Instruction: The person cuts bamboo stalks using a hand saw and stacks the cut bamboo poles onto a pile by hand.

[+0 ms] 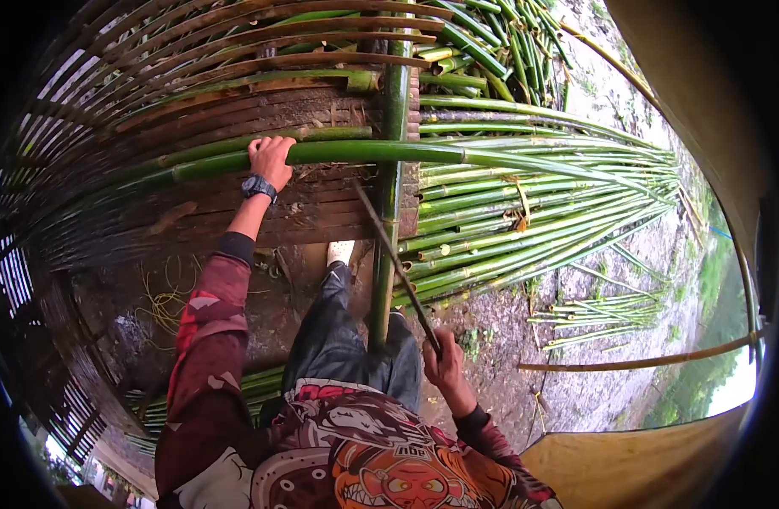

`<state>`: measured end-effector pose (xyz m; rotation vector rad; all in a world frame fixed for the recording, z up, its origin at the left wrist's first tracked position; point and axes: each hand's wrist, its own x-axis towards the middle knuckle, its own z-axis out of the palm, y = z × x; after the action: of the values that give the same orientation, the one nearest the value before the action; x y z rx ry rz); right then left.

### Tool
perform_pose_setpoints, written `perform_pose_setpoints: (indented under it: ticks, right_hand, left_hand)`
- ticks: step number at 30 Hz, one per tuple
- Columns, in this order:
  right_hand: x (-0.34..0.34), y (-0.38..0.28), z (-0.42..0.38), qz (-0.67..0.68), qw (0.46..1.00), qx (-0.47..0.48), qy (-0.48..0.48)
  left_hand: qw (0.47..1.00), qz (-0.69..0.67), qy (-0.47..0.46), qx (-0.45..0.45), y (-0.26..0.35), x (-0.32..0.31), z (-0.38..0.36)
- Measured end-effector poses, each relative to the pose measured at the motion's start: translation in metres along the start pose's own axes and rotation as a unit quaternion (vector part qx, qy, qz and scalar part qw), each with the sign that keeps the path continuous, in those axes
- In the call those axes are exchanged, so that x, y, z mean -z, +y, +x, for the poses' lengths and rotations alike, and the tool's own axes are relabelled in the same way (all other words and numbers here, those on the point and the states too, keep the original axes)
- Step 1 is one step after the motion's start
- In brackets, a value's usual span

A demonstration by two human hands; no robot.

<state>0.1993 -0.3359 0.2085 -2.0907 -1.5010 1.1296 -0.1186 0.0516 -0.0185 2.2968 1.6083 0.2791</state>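
Note:
My left hand (271, 161), with a dark watch on its wrist, is wrapped over a long green bamboo pole (347, 152). This pole lies across a slatted brown bench (313, 208) and over an upright-looking green bamboo crosspiece (389, 195). Lower right, my right hand (445, 366) grips the handle of a long-bladed knife (398, 265). Its narrow dark blade slants up and left past the crosspiece, with the tip near the bench slats below the pole. A shorter bamboo piece (330, 133) lies just behind the held pole.
Many cut green bamboo poles (534, 182) lie in a bundle on the right, with more stacked at the top. A smaller bamboo pile (597, 321) rests on wet ground. Curved bamboo slats (177, 51) fill the upper left. Yellow string (165, 299) lies below the bench. A tarp (636, 467) hangs lower right.

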Motion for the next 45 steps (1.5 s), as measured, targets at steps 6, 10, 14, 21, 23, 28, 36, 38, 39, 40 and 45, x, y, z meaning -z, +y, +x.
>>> perform_pose_setpoints:
  ticks: [6,10,14,21,23,28,36,38,39,40,45]
  right_hand:
    - [-0.031,-0.068,0.094,0.128,0.971,-0.107,0.168]
    - [-0.043,-0.086,0.164,0.137,0.968,-0.094,0.186]
    - [-0.054,-0.095,0.19,0.151,0.964,-0.071,0.207]
    - [-0.064,-0.094,0.192,0.145,0.964,-0.099,0.199]
    - [-0.06,-0.097,0.189,0.154,0.964,-0.089,0.198]
    - [-0.055,-0.094,0.171,0.153,0.968,-0.101,0.173]
    - [-0.064,-0.084,0.203,0.122,0.976,-0.119,0.134]
    - [-0.062,-0.084,0.212,0.178,0.963,-0.089,0.184]
    - [-0.057,-0.081,0.2,0.176,0.961,-0.091,0.191]
    - [-0.048,-0.075,0.182,0.174,0.96,-0.092,0.198]
    - [-0.018,-0.02,0.075,0.15,0.955,-0.115,0.227]
  left_hand:
    - [0.999,0.037,-0.031,0.001,0.003,-0.002,0.0]
    - [0.994,0.09,-0.046,-0.029,-0.001,-0.001,0.007]
    - [0.986,0.132,-0.047,-0.086,-0.002,0.012,0.014]
    - [0.987,0.12,-0.045,-0.098,-0.008,0.008,0.014]
    - [0.987,0.116,-0.049,-0.095,-0.009,0.006,0.014]
    - [0.988,0.113,-0.048,-0.089,-0.007,0.005,0.014]
    - [0.989,0.115,-0.029,-0.084,-0.01,-0.005,0.011]
    - [0.987,0.13,-0.011,-0.096,-0.008,-0.001,0.016]
    - [0.988,0.122,-0.02,-0.092,-0.006,0.001,0.014]
    - [0.989,0.114,-0.028,-0.088,-0.004,0.003,0.01]
    - [0.991,0.061,-0.065,-0.1,0.036,-0.007,-0.001]
